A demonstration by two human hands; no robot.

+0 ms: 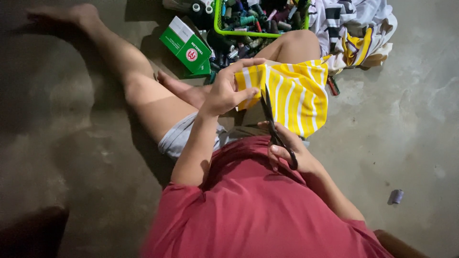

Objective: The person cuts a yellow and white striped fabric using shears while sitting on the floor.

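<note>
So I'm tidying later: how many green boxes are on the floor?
1: a green box lies left of the green basket, beyond the left hand. Others may be hidden.

Yellow cloth w/ white stripes (296, 93); black-handled scissors (275, 129); green & white cardboard box w/ red round mark (185, 45); lime-green plastic basket (229, 31); red shirt (258, 210); grey shorts (179, 136); white/black striped fabric pile w/ yellow-purple trim (356, 28).

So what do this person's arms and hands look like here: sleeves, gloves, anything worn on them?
Both hands are bare: no gloves on the left hand or the right hand, and no rings, watch or bands that show. The forearms are uncovered too. The only sleeves are the short ones of a red T-shirt, ending on the upper arms. Light grey shorts show below it.
</note>
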